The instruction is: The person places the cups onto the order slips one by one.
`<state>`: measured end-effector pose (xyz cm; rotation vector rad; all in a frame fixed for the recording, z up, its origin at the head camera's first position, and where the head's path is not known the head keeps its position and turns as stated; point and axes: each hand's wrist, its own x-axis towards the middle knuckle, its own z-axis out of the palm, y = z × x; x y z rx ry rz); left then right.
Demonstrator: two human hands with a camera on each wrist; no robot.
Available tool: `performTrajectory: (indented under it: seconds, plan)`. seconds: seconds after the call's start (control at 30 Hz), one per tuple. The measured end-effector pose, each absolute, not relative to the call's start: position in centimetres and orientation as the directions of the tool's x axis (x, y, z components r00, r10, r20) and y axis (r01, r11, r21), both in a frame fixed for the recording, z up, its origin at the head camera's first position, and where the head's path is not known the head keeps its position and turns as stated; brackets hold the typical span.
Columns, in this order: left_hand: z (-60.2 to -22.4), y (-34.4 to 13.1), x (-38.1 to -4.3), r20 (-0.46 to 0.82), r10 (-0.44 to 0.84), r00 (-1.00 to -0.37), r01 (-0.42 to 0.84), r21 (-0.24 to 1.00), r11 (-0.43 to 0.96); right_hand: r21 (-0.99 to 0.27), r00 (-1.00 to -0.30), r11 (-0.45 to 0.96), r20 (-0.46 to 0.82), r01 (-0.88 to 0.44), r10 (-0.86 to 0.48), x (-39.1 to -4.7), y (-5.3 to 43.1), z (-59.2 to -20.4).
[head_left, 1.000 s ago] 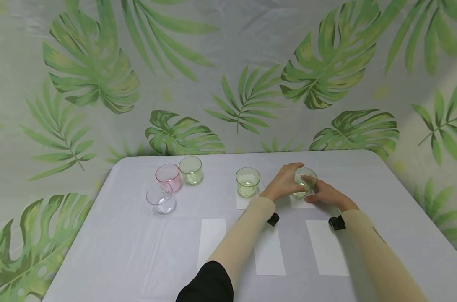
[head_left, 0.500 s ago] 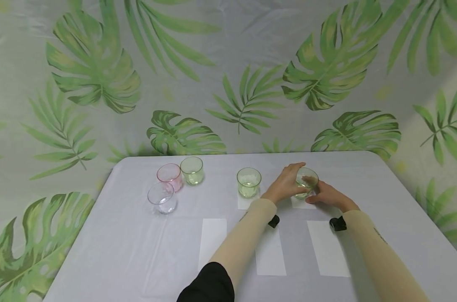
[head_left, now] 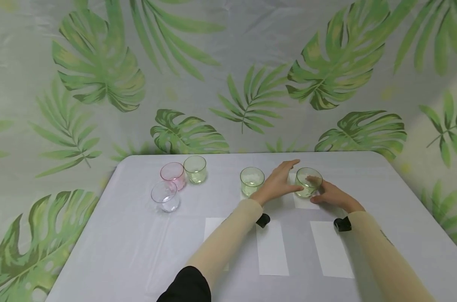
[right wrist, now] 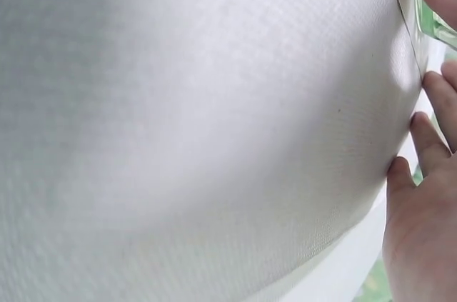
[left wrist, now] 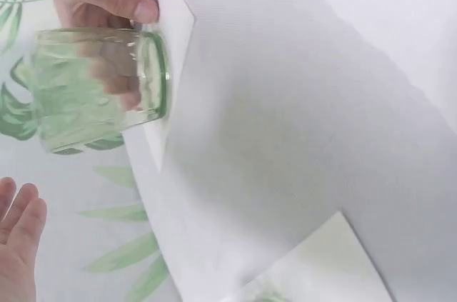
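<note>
A pale green glass (head_left: 303,191) stands upright at the right on a white paper card (head_left: 305,204). My right hand (head_left: 336,198) holds it from the right, with the thumb low on the near side and the fingers behind; they show through the glass in the left wrist view. My left hand (head_left: 275,184) is just left of this glass, apart from it, its fingers extended and thumb pointing at it. In the left wrist view, left fingers (left wrist: 25,227) appear at the lower left edge. Another green glass (head_left: 251,178) stands behind the left hand.
Toward the back left stand a pink-tinted glass (head_left: 174,177), a clear glass (head_left: 166,197) and a third green glass (head_left: 196,171). White cards lie nearer the front, including a middle card (head_left: 273,256) and a right card (head_left: 333,256). My left forearm covers part of another card.
My left hand has moved left, away from the right-hand green glass, which it was around before. My right hand stays at that glass. The whole head view has shifted slightly.
</note>
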<state>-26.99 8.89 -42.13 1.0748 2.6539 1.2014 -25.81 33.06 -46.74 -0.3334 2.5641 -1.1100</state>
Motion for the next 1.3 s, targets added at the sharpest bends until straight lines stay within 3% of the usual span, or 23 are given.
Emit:
performTrajectory:
  seconds: [0.33,0.77,1.3]
  plan:
    - [-40.5,4.8,-26.0,0.294,0.618,-0.729,0.61,0.689,0.392,-0.713,-0.942,0.697,-0.175,-0.081,-0.287,-25.4,33.6,-46.4]
    - [-40.6,-4.3,-24.7,0.387,0.535,-0.751,0.616,0.7,0.36,-0.709,-0.949,0.686,-0.076,-0.165,-0.307,-23.2,35.0,-45.8]
    - [-40.7,-17.4,-21.0,0.42,0.376,-0.826,0.562,0.671,0.484,-0.729,-0.934,0.643,-0.013,-0.236,-0.357,-18.6,36.2,-45.5]
